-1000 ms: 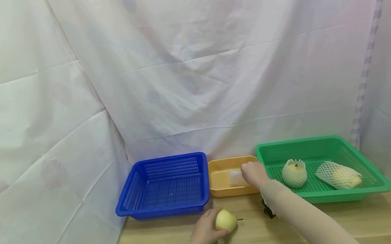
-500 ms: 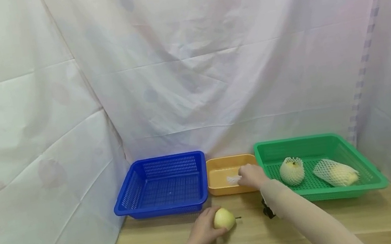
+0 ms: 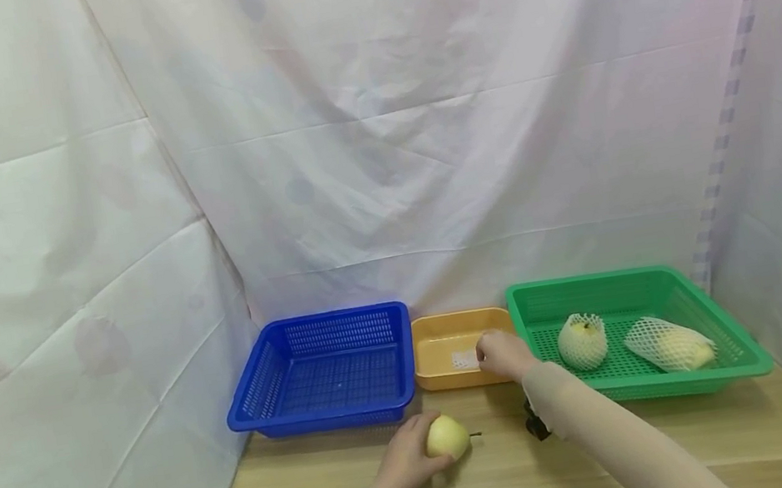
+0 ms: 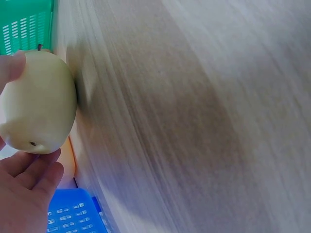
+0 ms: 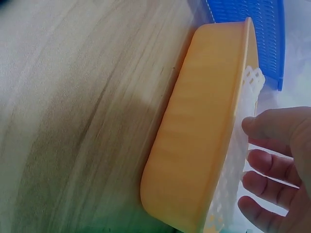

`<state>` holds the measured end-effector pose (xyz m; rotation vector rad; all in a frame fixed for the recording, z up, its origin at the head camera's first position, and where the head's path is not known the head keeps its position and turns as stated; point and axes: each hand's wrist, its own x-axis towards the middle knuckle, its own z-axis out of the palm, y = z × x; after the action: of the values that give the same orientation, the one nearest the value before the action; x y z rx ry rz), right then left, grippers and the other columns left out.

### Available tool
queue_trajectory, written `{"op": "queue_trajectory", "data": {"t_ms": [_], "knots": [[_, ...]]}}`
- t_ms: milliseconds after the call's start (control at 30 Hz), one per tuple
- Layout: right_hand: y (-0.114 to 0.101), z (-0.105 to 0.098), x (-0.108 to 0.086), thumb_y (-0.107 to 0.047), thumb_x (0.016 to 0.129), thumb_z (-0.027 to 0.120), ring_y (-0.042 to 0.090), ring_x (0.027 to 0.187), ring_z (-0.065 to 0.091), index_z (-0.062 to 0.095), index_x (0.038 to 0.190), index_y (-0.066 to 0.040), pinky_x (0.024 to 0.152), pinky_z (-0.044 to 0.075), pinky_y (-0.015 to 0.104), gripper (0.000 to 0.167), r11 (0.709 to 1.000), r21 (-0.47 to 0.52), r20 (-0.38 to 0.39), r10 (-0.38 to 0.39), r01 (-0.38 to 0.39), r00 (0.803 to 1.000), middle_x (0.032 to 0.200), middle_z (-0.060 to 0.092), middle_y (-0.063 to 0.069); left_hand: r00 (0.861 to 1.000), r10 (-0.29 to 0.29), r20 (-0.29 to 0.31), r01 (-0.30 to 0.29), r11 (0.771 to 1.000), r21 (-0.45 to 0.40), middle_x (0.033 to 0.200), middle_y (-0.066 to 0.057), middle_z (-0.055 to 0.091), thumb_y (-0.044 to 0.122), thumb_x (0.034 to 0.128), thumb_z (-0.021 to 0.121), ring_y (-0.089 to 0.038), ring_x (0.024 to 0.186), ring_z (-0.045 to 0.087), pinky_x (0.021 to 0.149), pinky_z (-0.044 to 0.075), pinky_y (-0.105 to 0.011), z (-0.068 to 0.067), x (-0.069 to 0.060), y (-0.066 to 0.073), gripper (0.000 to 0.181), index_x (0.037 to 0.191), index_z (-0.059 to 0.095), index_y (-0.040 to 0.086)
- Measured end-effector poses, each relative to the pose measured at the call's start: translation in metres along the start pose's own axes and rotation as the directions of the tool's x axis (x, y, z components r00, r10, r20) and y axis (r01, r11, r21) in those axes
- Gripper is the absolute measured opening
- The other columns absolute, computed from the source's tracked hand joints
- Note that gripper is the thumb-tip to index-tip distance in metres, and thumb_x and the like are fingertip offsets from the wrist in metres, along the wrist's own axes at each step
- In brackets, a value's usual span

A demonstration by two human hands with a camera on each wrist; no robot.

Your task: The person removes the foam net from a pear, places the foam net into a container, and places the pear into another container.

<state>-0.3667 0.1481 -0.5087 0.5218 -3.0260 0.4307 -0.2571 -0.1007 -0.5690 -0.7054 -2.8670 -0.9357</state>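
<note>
In the head view my left hand point(image 3: 409, 456) grips a yellow pear point(image 3: 447, 438) on its left side, at the table's surface. The pear's stem points right. The left wrist view shows thumb and fingers on either side of the pear point(image 4: 41, 102). My right hand point(image 3: 504, 353) reaches over the right part of an orange tray point(image 3: 450, 383). It pinches a white foam fruit net point(image 3: 464, 360) there. In the right wrist view the thumb presses on the net point(image 5: 250, 92) beside the tray's rim; the index fingertip is hidden behind it.
A blue basket point(image 3: 340, 413) stands left of the tray. To the right, a green basket point(image 3: 685, 384) holds two netted pears, one upright point(image 3: 584, 343) and one lying point(image 3: 672, 345). White cloth point(image 3: 363, 155) hangs behind and at both sides. Wooden table point(image 3: 517, 478) lies in front.
The white net in my right hand has sunk lower in the orange tray, and less of it shows. My left hand keeps its grip on the pear. The head view has shifted slightly.
</note>
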Motion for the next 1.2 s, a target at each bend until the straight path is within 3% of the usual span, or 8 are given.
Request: {"op": "queue_trajectory", "data": {"t_ms": [300,467,667,800,967,1067,1200], "knots": [[0.003,0.007,0.003,-0.009,0.085,0.066,0.012,0.066,0.052,0.074,0.077,-0.013,0.061,0.049,0.035,0.012,0.999,0.032,-0.008,0.014,-0.013,1.000,0.082,0.067,0.000,1.000,-0.001,-0.004,0.001,1.000,-0.004,0.129,-0.008,0.057,0.040,0.0755,0.079,-0.026,0.110,0.059,0.088,0.049,-0.047,0.000,0.001,0.000,0.073,0.136,0.052,0.008],[0.002,0.006,-0.001,-0.025,0.088,0.069,0.013,0.060,0.052,0.073,0.076,-0.014,0.057,0.046,0.034,0.017,0.996,0.089,0.033,0.022,-0.025,0.999,0.070,0.063,-0.004,1.000,-0.004,-0.001,0.004,1.000,-0.002,0.130,-0.008,0.057,0.040,0.0757,0.079,-0.025,0.110,0.058,0.089,0.048,-0.046,0.000,0.002,-0.001,0.074,0.137,0.052,0.009],[-0.004,0.008,-0.004,-0.045,0.090,0.064,0.015,0.069,0.058,0.066,0.101,-0.012,0.062,0.049,0.037,0.035,0.994,0.095,0.075,0.050,-0.057,0.996,0.083,0.066,0.000,1.000,0.000,-0.005,0.000,1.000,0.002,0.129,-0.008,0.057,0.040,0.0752,0.080,-0.025,0.110,0.058,0.089,0.048,-0.046,0.001,0.002,-0.002,0.073,0.136,0.053,0.008],[-0.006,0.009,-0.004,-0.050,0.091,0.060,0.014,0.068,0.054,0.065,0.099,-0.015,0.059,0.046,0.036,0.036,0.992,0.108,0.111,0.048,-0.060,0.993,0.082,0.064,-0.002,1.000,-0.002,-0.003,0.002,1.000,0.002,0.128,-0.007,0.058,0.041,0.0754,0.079,-0.025,0.110,0.058,0.089,0.048,-0.046,0.001,0.002,-0.003,0.073,0.135,0.053,0.009],[-0.008,0.009,-0.005,-0.058,0.093,0.050,0.022,0.092,0.063,0.071,0.108,-0.014,0.076,0.050,0.043,0.051,0.993,0.091,0.198,0.058,-0.077,0.979,0.103,0.069,0.002,1.000,-0.008,0.001,0.008,1.000,0.002,0.129,-0.007,0.057,0.042,0.0757,0.079,-0.024,0.110,0.058,0.089,0.048,-0.046,0.002,0.002,-0.003,0.073,0.136,0.053,0.010],[-0.008,0.009,-0.007,-0.061,0.095,0.043,0.030,0.109,0.060,0.069,0.117,-0.011,0.089,0.046,0.049,0.061,0.994,0.068,0.246,0.069,-0.088,0.967,0.116,0.067,0.007,1.000,-0.013,0.006,0.013,1.000,0.002,0.129,-0.006,0.057,0.042,0.0761,0.078,-0.024,0.110,0.058,0.089,0.049,-0.046,0.003,0.002,-0.003,0.073,0.136,0.052,0.010],[-0.009,0.009,-0.009,-0.063,0.095,0.038,0.034,0.117,0.056,0.067,0.121,-0.009,0.096,0.043,0.051,0.067,0.993,0.057,0.279,0.081,-0.100,0.957,0.122,0.064,0.010,1.000,-0.020,0.009,0.020,1.000,-0.008,0.129,-0.006,0.057,0.042,0.0766,0.078,-0.024,0.110,0.058,0.088,0.049,-0.046,0.002,0.001,-0.003,0.072,0.136,0.052,0.010]]}}
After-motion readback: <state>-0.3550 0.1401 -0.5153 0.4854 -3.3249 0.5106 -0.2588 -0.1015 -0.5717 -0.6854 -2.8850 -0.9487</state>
